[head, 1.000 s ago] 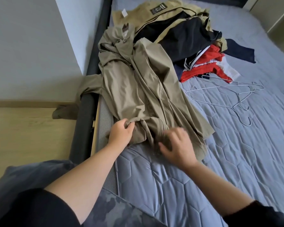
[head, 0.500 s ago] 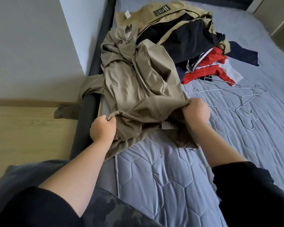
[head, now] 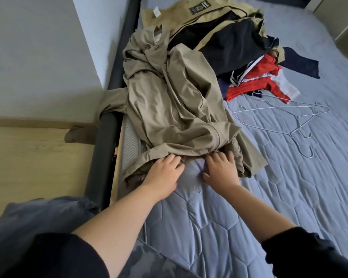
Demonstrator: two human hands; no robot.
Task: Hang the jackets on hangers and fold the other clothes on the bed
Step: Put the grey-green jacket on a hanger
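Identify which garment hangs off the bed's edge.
The khaki jacket in front: one sleeve drapes over the dark bed frame at left. The tan, black and red clothes lie piled on the quilt.

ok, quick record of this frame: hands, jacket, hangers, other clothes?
left hand: fingers straight, touching hem of khaki lightweight jacket
right hand: fingers spread, touching same hem
jacket state: crumpled on grey-blue quilted bed, one sleeve draped over dark bed frame
hangers: white wire hangers, bare, on quilt right of jacket
other clothes: unfolded pile of tan, black, navy and red garments beyond jacket
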